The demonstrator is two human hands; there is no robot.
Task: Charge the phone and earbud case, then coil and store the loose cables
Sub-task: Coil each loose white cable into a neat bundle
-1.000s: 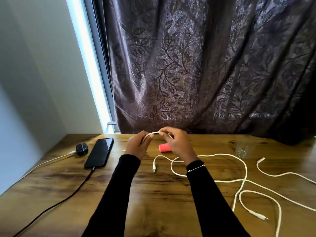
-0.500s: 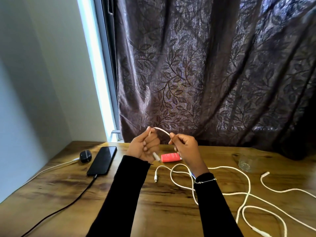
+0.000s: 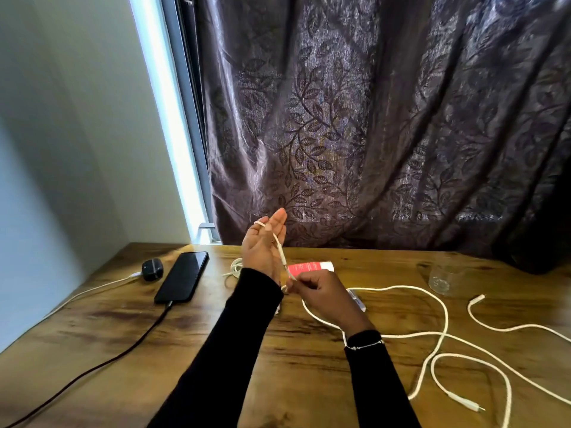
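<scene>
Head view shows 2 hands raised over a wooden surface (image 3: 92,350) before a dark leaf-patterned curtain (image 3: 370,134). Left hand (image 3: 262,245) stands upright, palm facing the camera, fingers straight and spread a little; a white cable (image 3: 279,247) loops over its fingertips and runs down across the palm. Right hand (image 3: 321,296) sits lower, just beside the left wrist, its grip pinched together on that same cable, which then trails off to the right over the surface in loose curves. A second white cable (image 3: 506,329) lies at the far right, apart from the hands. At the left, the phone (image 3: 182,276) lies flat with a dark cable (image 3: 92,370) at its near end, and the earbud case (image 3: 152,269) sits just beside it with a white lead (image 3: 92,288) at its side. A small white coil (image 3: 236,267) lies behind the left wrist. A red-and-white box (image 3: 310,267) rests behind the right hand, and a clear glass (image 3: 443,279) stands farther right.
</scene>
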